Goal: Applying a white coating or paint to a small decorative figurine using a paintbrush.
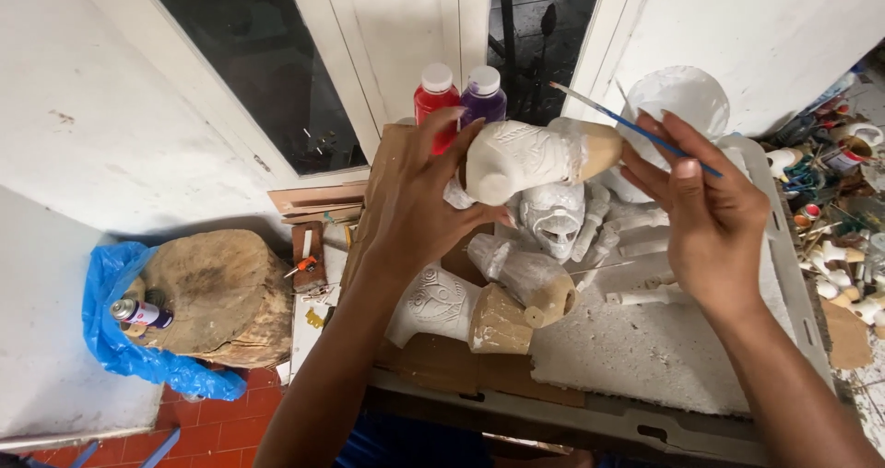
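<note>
Landmark for all positions: the white skull-faced figure (553, 219) lying on the grey tray (784, 274).

The left hand (424, 201) is closed around a white-primed carved piece (535, 157), held in the air directly above the skull figure; its tan unpainted end points toward the right hand. The right hand (705, 224), to the right of the skull figure, pinches a thin blue-handled brush (636, 129) between its fingers, with the handle angled up and left over the held piece. The bristle end is not visible.

Below and left of the skull figure lie two more carved pieces (479, 302), part white, part tan. Behind it stand a red paint bottle (435, 94) and a purple paint bottle (483, 94).

Risks, as judged: the held piece is gripped by one hand only over a crowded tray; a slip would drop it onto the skull figure, and either could chip. Fingers on fresh primer may smudge it.
</note>
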